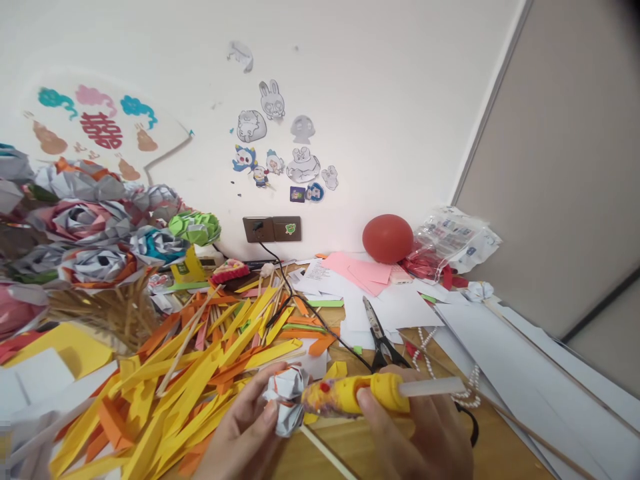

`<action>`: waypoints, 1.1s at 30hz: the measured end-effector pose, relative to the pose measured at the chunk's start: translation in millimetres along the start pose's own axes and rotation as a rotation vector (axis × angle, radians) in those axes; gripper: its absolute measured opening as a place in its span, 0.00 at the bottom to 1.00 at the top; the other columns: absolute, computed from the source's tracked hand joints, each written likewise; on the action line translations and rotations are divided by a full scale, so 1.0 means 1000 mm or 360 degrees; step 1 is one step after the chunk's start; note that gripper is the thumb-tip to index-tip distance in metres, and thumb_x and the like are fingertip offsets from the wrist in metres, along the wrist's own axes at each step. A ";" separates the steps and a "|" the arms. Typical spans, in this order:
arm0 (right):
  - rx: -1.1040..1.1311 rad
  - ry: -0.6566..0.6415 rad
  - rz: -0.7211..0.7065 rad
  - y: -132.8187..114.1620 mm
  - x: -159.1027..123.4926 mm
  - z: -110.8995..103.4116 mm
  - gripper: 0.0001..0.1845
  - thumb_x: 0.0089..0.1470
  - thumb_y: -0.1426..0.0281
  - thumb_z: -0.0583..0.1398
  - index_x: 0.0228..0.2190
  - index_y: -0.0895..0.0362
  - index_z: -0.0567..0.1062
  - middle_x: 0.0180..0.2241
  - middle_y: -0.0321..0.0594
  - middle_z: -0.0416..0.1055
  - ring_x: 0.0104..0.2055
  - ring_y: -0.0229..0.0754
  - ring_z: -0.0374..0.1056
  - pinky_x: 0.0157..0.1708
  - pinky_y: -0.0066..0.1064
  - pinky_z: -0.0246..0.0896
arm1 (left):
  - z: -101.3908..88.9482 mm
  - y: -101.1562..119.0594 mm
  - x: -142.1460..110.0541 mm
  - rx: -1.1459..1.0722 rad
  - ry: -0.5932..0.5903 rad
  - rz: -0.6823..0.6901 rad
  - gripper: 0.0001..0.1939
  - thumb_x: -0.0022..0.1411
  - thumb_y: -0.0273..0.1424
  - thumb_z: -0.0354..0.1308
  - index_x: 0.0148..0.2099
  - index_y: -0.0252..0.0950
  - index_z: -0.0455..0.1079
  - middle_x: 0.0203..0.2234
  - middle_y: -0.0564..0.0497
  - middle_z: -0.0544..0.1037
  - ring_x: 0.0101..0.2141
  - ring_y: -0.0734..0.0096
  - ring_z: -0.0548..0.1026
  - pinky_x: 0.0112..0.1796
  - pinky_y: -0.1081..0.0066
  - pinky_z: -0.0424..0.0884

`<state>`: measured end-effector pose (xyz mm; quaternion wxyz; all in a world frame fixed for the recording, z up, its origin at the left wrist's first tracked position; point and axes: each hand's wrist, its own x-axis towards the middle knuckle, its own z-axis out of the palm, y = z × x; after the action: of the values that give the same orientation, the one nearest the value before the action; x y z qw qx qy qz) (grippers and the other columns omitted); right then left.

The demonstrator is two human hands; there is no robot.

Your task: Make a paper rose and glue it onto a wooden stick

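In the head view, my left hand (250,420) pinches a small folded paper flower (287,393), white with orange edges. My right hand (415,427) is wrapped round a yellow hot glue gun (345,395), thumb on its side. A clear glue stick (433,387) sticks out of the gun's back end. The gun's front end meets the flower's right side; I cannot tell whether the nozzle touches the paper. A thin wooden stick (327,452) runs from beneath the flower toward the bottom edge. Black-handled scissors (381,337) lie just beyond the gun.
Yellow and orange paper strips (165,393) cover the table's left side. Behind them stand finished paper flowers (95,223). A black cord (320,317) runs to the wall socket (271,229). A red balloon (388,238), white paper sheets (550,373) and a bead string (425,350) lie right.
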<state>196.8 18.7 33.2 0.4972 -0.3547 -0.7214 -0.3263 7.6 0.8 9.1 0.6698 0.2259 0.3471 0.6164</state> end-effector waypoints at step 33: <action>0.0124 -0.0067 -0.0034 0.018 -0.007 0.008 0.33 0.52 0.78 0.55 0.58 0.60 0.51 0.29 0.43 0.75 0.29 0.44 0.71 0.26 0.32 0.68 | 0.003 0.006 -0.004 0.0637 0.0264 0.0218 0.26 0.34 0.40 0.70 0.40 0.42 0.74 0.40 0.47 0.80 0.46 0.49 0.73 0.45 0.62 0.69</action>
<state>209.8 33.9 26.1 0.4917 -0.3340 -0.7477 -0.2958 5.5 -1.9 15.8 0.5373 0.3260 0.5002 0.5957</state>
